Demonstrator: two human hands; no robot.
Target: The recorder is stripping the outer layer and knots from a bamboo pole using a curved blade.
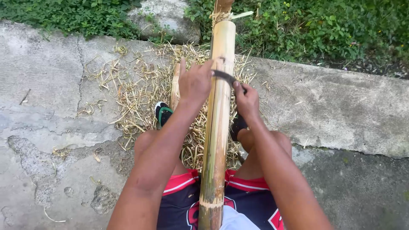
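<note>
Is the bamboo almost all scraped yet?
Partly. A heap of shavings lies on the concrete. Now the left hand and right hand hold a dark blade across the bamboo pole. Greenish streaks low on the pole look unscraped.

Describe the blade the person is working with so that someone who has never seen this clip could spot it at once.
Start at the long bamboo pole running up the middle of the view between the person's knees. Near its upper part, the left hand and right hand sit on either side of it. The blade is the dark, slightly curved strip crossing the pole between them, the only dark metal among pale shavings.
</note>
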